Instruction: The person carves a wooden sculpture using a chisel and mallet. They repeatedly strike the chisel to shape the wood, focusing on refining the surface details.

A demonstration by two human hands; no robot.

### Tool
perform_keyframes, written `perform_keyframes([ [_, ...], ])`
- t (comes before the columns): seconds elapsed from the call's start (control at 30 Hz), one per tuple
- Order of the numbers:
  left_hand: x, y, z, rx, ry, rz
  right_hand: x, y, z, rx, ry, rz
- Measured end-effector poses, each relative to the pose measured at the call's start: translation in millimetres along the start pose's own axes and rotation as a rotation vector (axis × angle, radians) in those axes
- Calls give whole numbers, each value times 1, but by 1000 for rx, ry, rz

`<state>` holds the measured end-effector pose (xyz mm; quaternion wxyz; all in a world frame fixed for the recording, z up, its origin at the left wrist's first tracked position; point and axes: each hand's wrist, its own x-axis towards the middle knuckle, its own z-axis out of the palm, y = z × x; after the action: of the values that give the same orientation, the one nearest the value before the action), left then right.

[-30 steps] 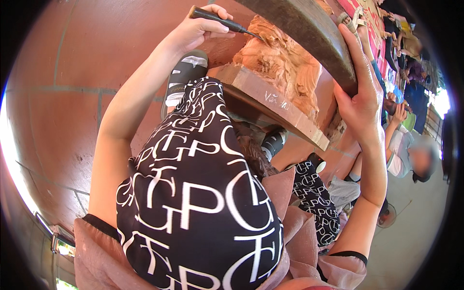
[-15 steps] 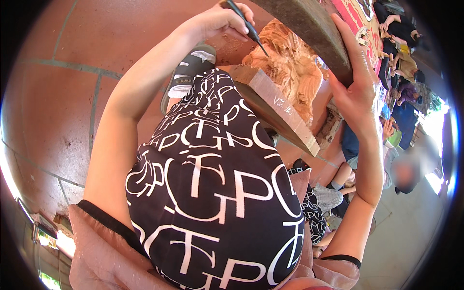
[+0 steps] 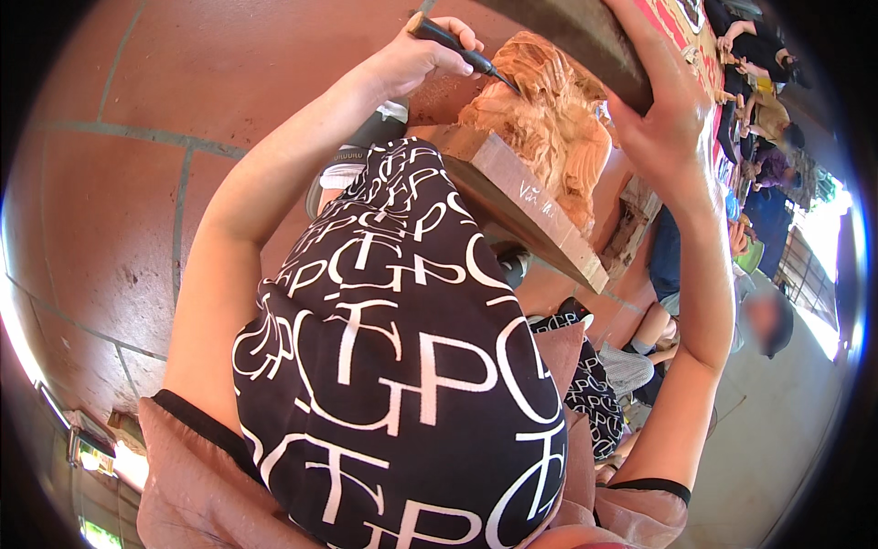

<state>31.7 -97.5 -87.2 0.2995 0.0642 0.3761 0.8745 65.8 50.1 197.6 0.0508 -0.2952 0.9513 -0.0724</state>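
My left hand (image 3: 416,62) is closed around a carving chisel (image 3: 442,35) with a black handle and a pale wooden end. Its dark blade slants down to the right, the tip at the surface of an orange-brown wood carving (image 3: 547,123) with deep, rough folds. The carving stands on a thick wooden base (image 3: 521,203) with handwriting on its near side. At the upper right, my right hand (image 3: 672,146) grips a thick, dark wooden club (image 3: 581,35), raised above the carving. The club's far end runs out of the picture, and some right-hand fingers are hidden.
My legs in black patterned cloth (image 3: 393,366) fill the middle, with a shoe (image 3: 380,128) beside the base. Reddish floor tiles (image 3: 101,220) spread to the left. A rough wood piece (image 3: 633,224) lies right of the base. Several people sit along the right side.
The chisel tip has shifted slightly right and down on the carving, and my left hand with it. The club and my right hand have moved a little left and up.
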Motion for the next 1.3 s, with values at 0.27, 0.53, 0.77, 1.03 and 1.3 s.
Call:
perform_keyframes([
  [0.27,39,3,22,123,-79,107,30,1,4,8,-87,160],
  [0.53,57,16,22,150,-121,-38,48,22,2,-180,-174,58],
  [0.77,57,11,12,52,-81,-124,62,18,-4,-363,-302,68],
  [1.03,44,20,16,192,-3,-196,67,-2,-10,-374,-399,124],
  [1.3,38,34,14,347,48,-206,52,14,-9,-347,-475,159],
])
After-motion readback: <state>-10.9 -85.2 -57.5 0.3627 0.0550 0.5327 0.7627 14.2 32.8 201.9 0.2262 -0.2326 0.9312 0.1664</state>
